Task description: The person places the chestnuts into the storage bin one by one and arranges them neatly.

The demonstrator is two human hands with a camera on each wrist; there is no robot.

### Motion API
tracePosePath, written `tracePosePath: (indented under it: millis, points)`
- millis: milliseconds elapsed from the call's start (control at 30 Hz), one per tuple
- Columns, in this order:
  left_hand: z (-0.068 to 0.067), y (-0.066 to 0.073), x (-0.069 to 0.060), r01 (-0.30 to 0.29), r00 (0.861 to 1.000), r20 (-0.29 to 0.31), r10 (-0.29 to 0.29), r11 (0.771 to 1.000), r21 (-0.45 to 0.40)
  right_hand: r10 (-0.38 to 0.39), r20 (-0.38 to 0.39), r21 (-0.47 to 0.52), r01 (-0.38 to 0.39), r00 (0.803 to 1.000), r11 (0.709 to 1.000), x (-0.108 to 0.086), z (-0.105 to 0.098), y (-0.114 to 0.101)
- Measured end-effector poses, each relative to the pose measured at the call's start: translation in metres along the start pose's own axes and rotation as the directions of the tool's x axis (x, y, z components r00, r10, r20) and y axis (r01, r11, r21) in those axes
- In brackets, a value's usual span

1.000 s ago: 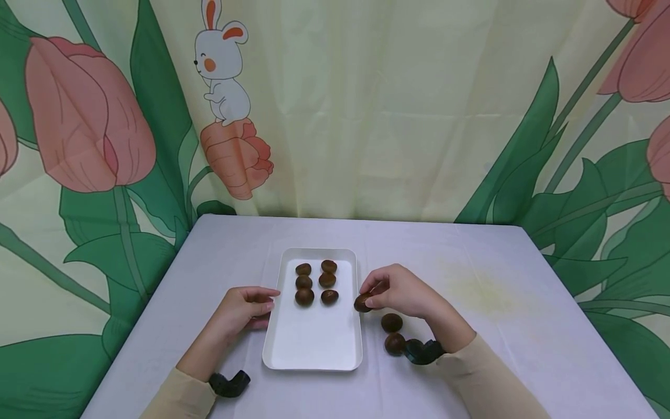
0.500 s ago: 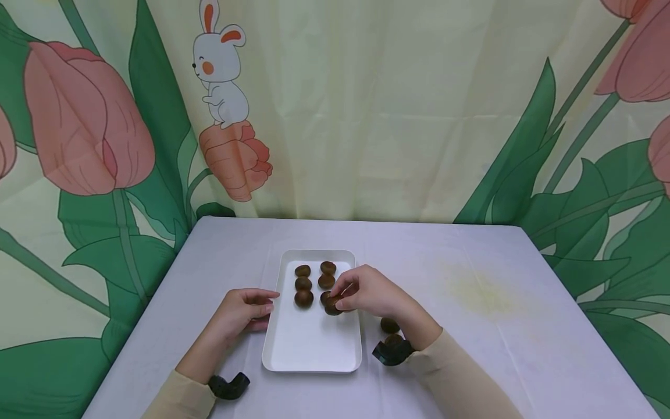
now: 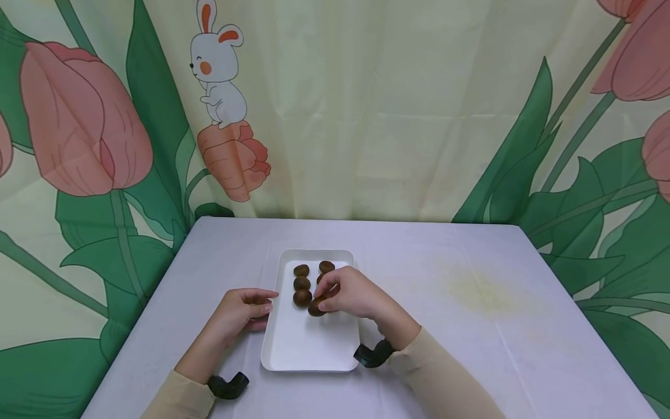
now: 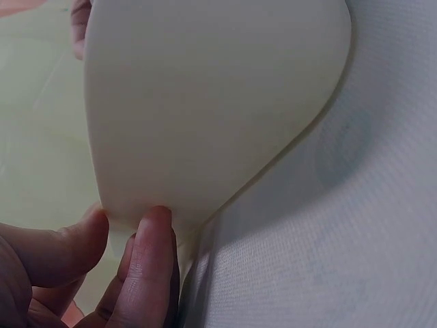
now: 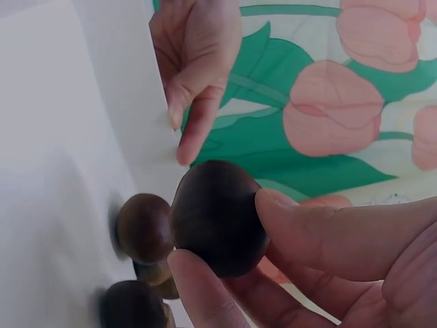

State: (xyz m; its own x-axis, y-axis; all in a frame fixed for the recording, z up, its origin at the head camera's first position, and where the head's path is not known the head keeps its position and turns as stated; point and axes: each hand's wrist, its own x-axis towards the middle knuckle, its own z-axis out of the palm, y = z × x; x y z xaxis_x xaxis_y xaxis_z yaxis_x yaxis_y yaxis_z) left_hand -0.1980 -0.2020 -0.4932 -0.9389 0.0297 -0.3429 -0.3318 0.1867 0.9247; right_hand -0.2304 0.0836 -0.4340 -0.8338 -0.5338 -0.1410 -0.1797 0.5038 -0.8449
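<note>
My right hand [image 3: 348, 294] pinches a brown chestnut [image 3: 316, 308] between thumb and fingers, low over the white tray. In the right wrist view, the held chestnut [image 5: 218, 219] looks dark and round. Three chestnuts [image 3: 302, 284] form a column on the tray's left; the held one is close to the front of it. A second column to the right shows its far chestnut [image 3: 327, 266], the others partly or wholly behind my right hand. My left hand [image 3: 248, 308] touches the left rim of the tray [image 3: 309, 358], fingers [image 4: 151, 266] extended against its wall.
A white cloth covers the table [image 3: 445, 279], with a faint yellowish stain [image 3: 478, 291] at right. Behind it hangs a curtain [image 3: 366, 116] printed with tulips and a rabbit. Black wrist devices [image 3: 228, 386] sit at both cuffs.
My right hand has carried the chestnut leftward from beside the tray to the left column. The loose chestnuts on the table are now behind the right arm. My left hand stays at the rim.
</note>
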Motion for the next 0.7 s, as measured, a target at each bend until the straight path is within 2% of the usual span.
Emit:
tracePosePath:
  millis: [333, 700]
  points:
    - [-0.001, 0.0, 0.0, -0.004, 1.0, -0.001, 0.004, 1.0, -0.006, 0.005, -0.031, -0.023, -0.006, 0.999, 1.0, 0.01, 0.018, -0.007]
    - [0.0, 0.0, 0.0, 0.006, 1.0, -0.011, -0.006, 1.0, -0.002, 0.019, -0.04, -0.131, -0.024, 0.999, 0.991, 0.015, 0.036, -0.004]
